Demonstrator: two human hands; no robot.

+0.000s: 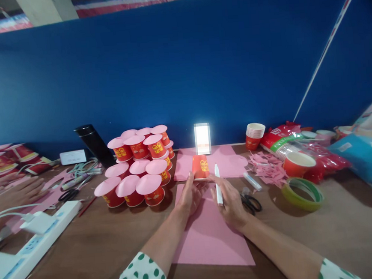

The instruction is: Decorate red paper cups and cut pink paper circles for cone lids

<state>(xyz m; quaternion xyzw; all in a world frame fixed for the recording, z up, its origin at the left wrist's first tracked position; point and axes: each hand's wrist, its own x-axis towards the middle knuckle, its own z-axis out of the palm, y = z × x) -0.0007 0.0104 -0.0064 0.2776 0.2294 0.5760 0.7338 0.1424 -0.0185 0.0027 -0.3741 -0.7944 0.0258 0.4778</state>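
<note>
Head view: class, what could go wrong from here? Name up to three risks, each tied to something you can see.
The left hand could bump the stacked cups with pink discs to its left, and they might topple. The white pen in the right hand is close to the red cup and might mark it. The scissors lie beside the right hand, which could brush them.

The brown tabletop (117,252) carried a black flask (95,146) and stacked paper cups (255,135) near its far edge, with a pink sheet (213,244) nearer its front edge.
</note>
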